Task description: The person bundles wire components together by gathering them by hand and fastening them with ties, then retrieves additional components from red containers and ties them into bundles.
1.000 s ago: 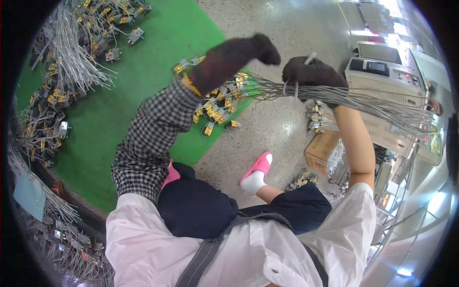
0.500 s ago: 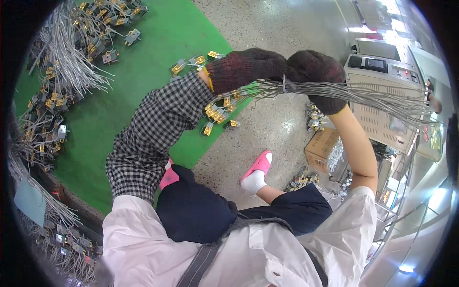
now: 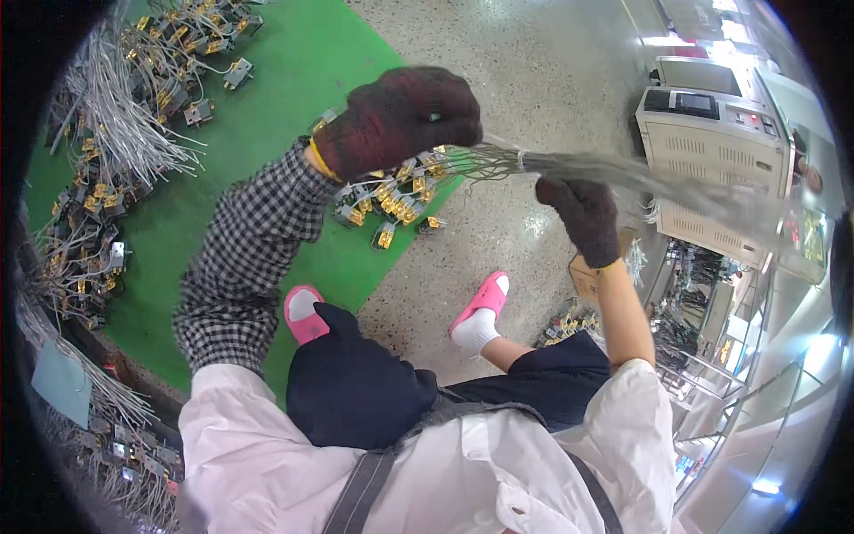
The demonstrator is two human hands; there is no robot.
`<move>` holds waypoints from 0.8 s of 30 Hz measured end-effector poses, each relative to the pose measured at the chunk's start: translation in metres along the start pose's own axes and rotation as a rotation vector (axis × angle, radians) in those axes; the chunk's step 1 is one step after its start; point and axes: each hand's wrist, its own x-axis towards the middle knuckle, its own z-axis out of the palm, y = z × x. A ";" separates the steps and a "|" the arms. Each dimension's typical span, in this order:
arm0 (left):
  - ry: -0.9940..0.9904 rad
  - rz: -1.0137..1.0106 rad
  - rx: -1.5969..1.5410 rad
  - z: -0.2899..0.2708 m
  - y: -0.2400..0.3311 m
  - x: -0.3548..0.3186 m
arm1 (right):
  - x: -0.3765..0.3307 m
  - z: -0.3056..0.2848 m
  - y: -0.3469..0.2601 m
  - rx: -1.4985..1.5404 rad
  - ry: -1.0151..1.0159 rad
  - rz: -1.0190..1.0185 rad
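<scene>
A long bundle of grey wires [image 3: 578, 166] hangs across the front of me, bound by a pale tie [image 3: 521, 159]. Its right end is smeared by motion. My left hand [image 3: 405, 120], in a dark red-brown knit glove, has its fingers curled together left of the tie. A thin pale strip shows by its fingertips, but I cannot make out what they hold. My right hand [image 3: 578, 214], gloved alike, is right under the bundle against its lower side; the wires partly hide its fingers. Several grey connectors with yellow parts [image 3: 405, 200] lie at the bundle's left end.
A green work surface [image 3: 294, 107] spreads on the left, with heaps of wired connectors [image 3: 98, 191] along its far left side. A beige machine [image 3: 712, 151] stands at the right. Below it are a cardboard box [image 3: 585, 278] and more connectors [image 3: 569, 325] on the speckled floor [image 3: 525, 44].
My left hand has drawn left, away from the tie. The right hand has shifted from around the bundle at the tie to below it. The bundle's right end has swung.
</scene>
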 end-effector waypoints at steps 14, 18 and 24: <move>0.195 -0.284 -1.175 0.025 0.013 0.045 | 0.064 -0.022 0.011 0.182 -0.139 -0.543; -0.043 -0.330 -0.699 0.003 0.010 0.057 | 0.078 -0.058 -0.030 -0.255 -0.192 -0.556; -0.275 -0.259 -0.572 -0.014 0.028 0.077 | 0.086 -0.088 0.075 -0.699 -0.336 -0.500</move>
